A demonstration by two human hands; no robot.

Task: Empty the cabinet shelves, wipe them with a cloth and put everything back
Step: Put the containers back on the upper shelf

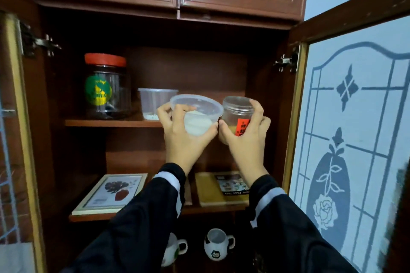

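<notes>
The left hand (179, 139) and the right hand (246, 139), both in dark sleeves with pale cuffs, were raised in front of the open cabinet. The left fingers (177, 117) were curled round the base of a clear plastic bowl (197, 106) holding a white substance. The bowl was tilted towards the camera, and the grip from below supported its weight. The right fingers (257, 113) grasped a small lidless jar (238, 108) with a red label from the side, keeping it close to upright, presumably to retain its pale contents. The two containers were just beside each other, at the level of the upper shelf (111, 122) and in front of its right part. Whether they were going out or coming back could not be determined.

Below, two mugs (216, 248) stood on the lowest level. On the middle shelf, a framed picture (111, 193) and a yellow boxed tray (210, 190) lay flat.

Further back, on the upper shelf, a large dark jar with a red lid (106, 86) stood at the left, with a clear tub (155, 99) beside it. With every shelf loaded, emptying or restocking appeared incomplete.
</notes>
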